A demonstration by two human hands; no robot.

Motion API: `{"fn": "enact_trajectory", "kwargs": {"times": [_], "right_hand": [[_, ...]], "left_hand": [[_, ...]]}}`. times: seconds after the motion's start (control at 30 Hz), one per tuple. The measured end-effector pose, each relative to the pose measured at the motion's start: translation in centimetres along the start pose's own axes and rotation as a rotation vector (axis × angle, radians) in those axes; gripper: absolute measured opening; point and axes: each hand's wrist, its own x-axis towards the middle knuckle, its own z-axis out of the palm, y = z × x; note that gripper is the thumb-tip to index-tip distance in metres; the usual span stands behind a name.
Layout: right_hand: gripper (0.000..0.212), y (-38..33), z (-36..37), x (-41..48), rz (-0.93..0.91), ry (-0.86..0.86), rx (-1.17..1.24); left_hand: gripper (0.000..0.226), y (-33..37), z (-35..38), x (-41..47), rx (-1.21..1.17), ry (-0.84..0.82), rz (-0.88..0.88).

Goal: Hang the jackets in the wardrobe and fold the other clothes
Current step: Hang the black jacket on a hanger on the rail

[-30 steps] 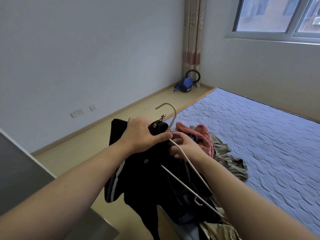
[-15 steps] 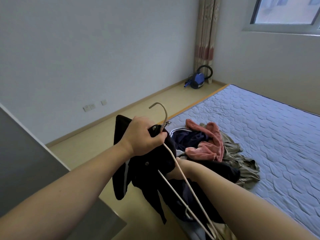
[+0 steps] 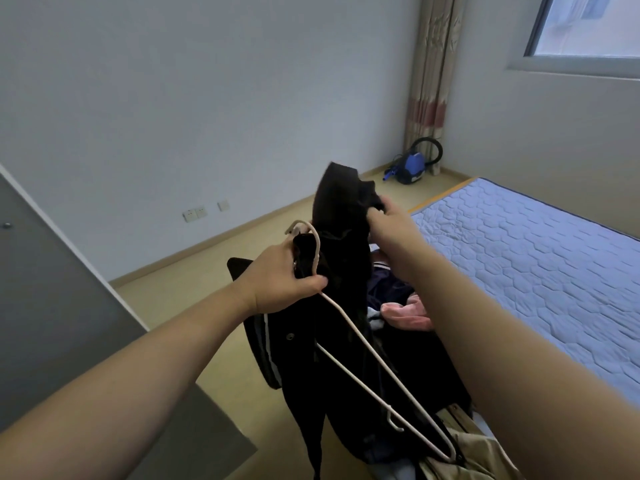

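A bedroom in a home: a bed (image 3: pixel 519 258) with a blue quilted mattress fills the 3 o'clock side, loose clothes (image 3: pixel 405 311) heaped on its near end. At 1 o'clock a patterned curtain (image 3: pixel 429 81) hangs beside a window (image 3: pixel 588 26) with a blue vacuum cleaner (image 3: pixel 410 167) on the floor (image 3: pixel 194 271) below, and a grey wardrobe (image 3: pixel 52 289) stands at 9 o'clock.

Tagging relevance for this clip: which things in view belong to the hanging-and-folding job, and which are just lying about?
Job: black jacket, white hanger, left hand, right hand, pink garment, khaki garment.
Lying about: blue vacuum cleaner, curtain, wall sockets.
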Motion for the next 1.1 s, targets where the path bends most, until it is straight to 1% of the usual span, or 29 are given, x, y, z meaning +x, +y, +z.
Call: {"fn": "enact_trajectory", "kwargs": {"times": [0.03, 0.1, 0.2, 0.27, 0.33, 0.4, 0.43, 0.47, 0.5, 0.53, 0.57, 0.6, 0.63, 0.67, 0.7, 0.73, 0.77, 0.83, 0.9, 0.93, 0.97, 1.0, 1.03, 1.1], "right_hand": [[0.031, -0.8, 0.5, 0.0, -0.029, -0.034, 0.003], [0.033, -1.5, 1.3, -0.1, -0.072, -0.127, 0.035], [0.027, -1.4, 1.6, -0.6, -0.072, -0.339, 0.222], [0.028, -1.0, 1.2, -0.9, -0.05, -0.485, 0.369], [0.039, -0.3, 0.5, -1.0, -0.044, -0.6, 0.436], [0.065, 1.2, -0.3, -0.6, 0.015, -0.642, 0.429], [0.076, 2.4, -0.6, -0.4, 0.065, -0.632, 0.369], [0.083, 3.8, -0.8, -0.2, 0.121, -0.607, 0.25], [0.086, 5.4, -0.9, -0.2, 0.176, -0.578, 0.073], [0.087, 7.1, -0.8, -0.4, 0.236, -0.559, -0.116], [0.091, 8.8, -0.4, -0.8, 0.301, -0.572, -0.278], [0.096, 10.5, 0.0, -1.3, 0.361, -0.604, -0.39], [0.097, 12.1, 0.5, -1.7, 0.401, -0.66, -0.438], [0.089, 13.4, 1.0, -2.0, 0.424, -0.729, -0.419], [0.071, 14.4, 1.4, -2.3, 0.441, -0.786, -0.369], [0.053, 15.0, 1.9, -2.6, 0.452, -0.802, -0.325], [0.043, 15.3, 2.2, -2.7, 0.453, -0.779, -0.311], [0.039, 15.4, 2.5, -2.4, 0.396, -0.681, -0.339], [0.028, 14.4, 2.0, -1.4, 0.314, -0.593, -0.399], [0.027, 13.7, 1.6, -0.7, 0.291, -0.576, -0.419], [0.031, 12.8, 1.0, -0.2, 0.278, -0.579, -0.419], [0.039, 11.8, 0.2, 0.4, 0.285, -0.593, -0.371], [0.045, 11.0, -0.6, 1.0, 0.297, -0.611, -0.27], [0.043, 9.1, -2.1, 1.8, 0.274, -0.601, -0.057]], "left_hand": [[0.03, 0.2, 0.1, 0.3, 0.002, -0.024, -0.028], [0.028, 0.6, -0.1, 0.7, -0.03, -0.063, -0.066], [0.02, 0.5, -0.3, 1.1, -0.212, -0.014, -0.112], [0.016, 0.3, -0.5, 0.9, -0.364, 0.029, -0.107], [0.018, 0.0, -0.5, 0.7, -0.402, 0.045, -0.106], [0.011, -0.3, -0.7, 0.5, -0.37, 0.066, -0.16], [0.016, -0.5, -0.9, 0.3, -0.355, 0.074, -0.181], [0.025, -0.6, -1.1, 0.2, -0.345, 0.077, -0.191], [0.033, -0.6, -1.3, -0.1, -0.347, 0.075, -0.191], [0.036, -0.4, -1.5, -0.3, -0.354, 0.077, -0.178], [0.035, -0.1, -1.8, -0.4, -0.368, 0.082, -0.157], [0.033, 0.1, -2.0, -0.5, -0.389, 0.089, -0.137], [0.031, 0.4, -2.3, -0.5, -0.413, 0.1, -0.125], [0.03, 0.6, -2.5, -0.6, -0.435, 0.11, -0.11], [0.029, 0.8, -2.7, -0.6, -0.454, 0.123, -0.097], [0.026, 0.9, -2.9, -0.7, -0.47, 0.138, -0.09], [0.026, 0.9, -3.2, -0.8, -0.482, 0.155, -0.092], [0.032, 0.3, -3.8, -1.0, -0.5, 0.192, -0.115], [0.037, -0.7, -4.5, -1.3, -0.527, 0.226, -0.171], [0.037, -1.4, -4.8, -1.4, -0.545, 0.242, -0.21], [0.036, -2.0, -5.2, -1.6, -0.563, 0.258, -0.25], [0.033, -2.6, -5.5, -1.8, -0.578, 0.271, -0.282], [0.027, -3.2, -5.8, -2.0, -0.588, 0.284, -0.306], [0.02, -4.0, -6.2, -2.4, -0.607, 0.31, -0.343]]}}
